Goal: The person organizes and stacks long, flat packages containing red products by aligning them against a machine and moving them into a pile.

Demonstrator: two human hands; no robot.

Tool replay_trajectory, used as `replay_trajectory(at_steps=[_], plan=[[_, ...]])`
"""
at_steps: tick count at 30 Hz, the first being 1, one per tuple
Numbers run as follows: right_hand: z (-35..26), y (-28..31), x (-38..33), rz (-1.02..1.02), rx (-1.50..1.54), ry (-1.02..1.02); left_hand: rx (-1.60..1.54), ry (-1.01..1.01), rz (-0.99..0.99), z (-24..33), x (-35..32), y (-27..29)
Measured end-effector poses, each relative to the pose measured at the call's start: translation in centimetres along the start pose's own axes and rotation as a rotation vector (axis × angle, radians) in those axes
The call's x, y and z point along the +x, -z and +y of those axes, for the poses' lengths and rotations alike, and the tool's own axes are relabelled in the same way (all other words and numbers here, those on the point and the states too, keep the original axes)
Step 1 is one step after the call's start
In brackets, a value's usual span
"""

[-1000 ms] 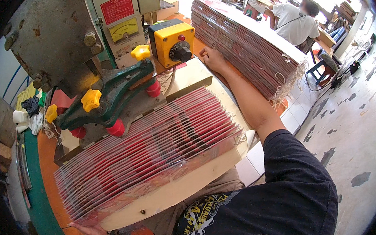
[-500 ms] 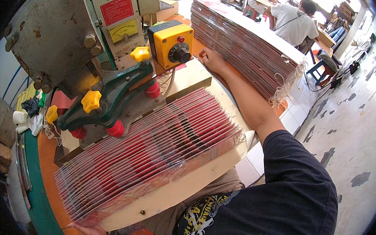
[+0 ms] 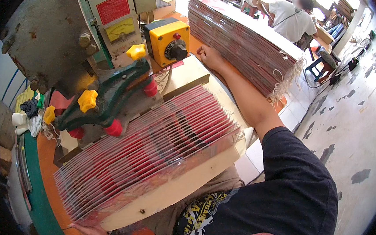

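A fanned stack of clear plastic bags with red and dark print (image 3: 142, 152) lies on a cream board (image 3: 176, 187) in front of me. At the near left corner of this stack, my left hand (image 3: 91, 231) has its fingers stretched out along the edge, touching it. My right hand (image 3: 210, 57) is curled closed beyond the board's far right corner, just right of a yellow control box with a black dial (image 3: 171, 41). Whatever its fingers hold, if anything, is hidden. Over the stack's far edge reaches a dark green press arm (image 3: 111, 95) with yellow star knobs and red feet.
A tall bundle of flat plastic packs (image 3: 243, 38) with loose strings stands right of my right forearm. The machine's heavy metal head (image 3: 52, 44) hangs at the upper left. Co-workers (image 3: 293, 21) sit at the far right, near a blue stool (image 3: 319, 69).
The view has shifted slightly, and a co-worker's head has moved a little. Both my hands stay in about the same places, and the bag stack lies as before.
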State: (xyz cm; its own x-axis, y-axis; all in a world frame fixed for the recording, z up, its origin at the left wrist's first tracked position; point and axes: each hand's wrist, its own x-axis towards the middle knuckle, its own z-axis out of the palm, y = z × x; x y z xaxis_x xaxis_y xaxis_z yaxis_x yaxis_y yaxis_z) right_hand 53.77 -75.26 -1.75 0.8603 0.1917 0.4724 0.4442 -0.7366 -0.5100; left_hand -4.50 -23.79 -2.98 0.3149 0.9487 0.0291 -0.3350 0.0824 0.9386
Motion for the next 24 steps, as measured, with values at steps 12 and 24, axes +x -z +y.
replay_trajectory(at_steps=[12,24], plan=[[0.4,-0.1,0.1,-0.069,-0.002,-0.023,0.022,0.006,-0.052,-0.2,1.4,1.8],[1.4,-0.3,0.3,-0.048,-0.052,-0.04,-0.108,0.057,-0.035,0.2,0.8,0.9]])
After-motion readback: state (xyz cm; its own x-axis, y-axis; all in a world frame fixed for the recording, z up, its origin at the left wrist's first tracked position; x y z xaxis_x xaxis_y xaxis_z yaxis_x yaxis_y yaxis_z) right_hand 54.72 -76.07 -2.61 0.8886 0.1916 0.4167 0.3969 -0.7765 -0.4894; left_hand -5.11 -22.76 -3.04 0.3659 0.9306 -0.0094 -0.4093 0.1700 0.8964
